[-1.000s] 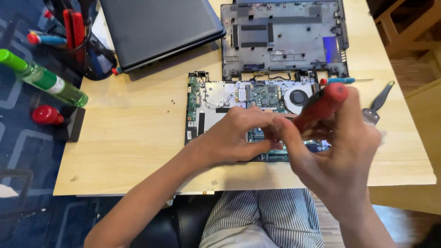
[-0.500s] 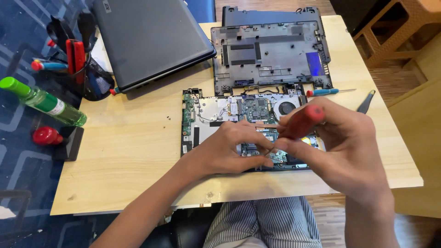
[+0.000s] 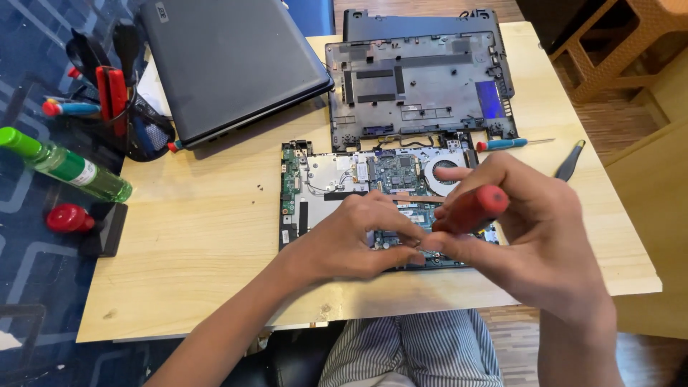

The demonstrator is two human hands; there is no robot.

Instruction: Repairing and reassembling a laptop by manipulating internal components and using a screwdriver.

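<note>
An opened laptop base with its bare circuit board and round fan lies at the middle of a light wooden table. My right hand grips a red-handled screwdriver, its tip pointing down at the board's near edge. My left hand rests on the board, fingertips pinched close to the screwdriver tip. What the fingertips touch is hidden.
A detached dark bottom cover lies behind the board, and a closed grey laptop at back left. A blue-and-red screwdriver and a black pry tool lie to the right. A green bottle, a red knob and a tool holder are at left.
The view has shifted so the table sits lower and closer. Both hands have stayed together over the board's near edge, with the red screwdriver tilting a little lower.
</note>
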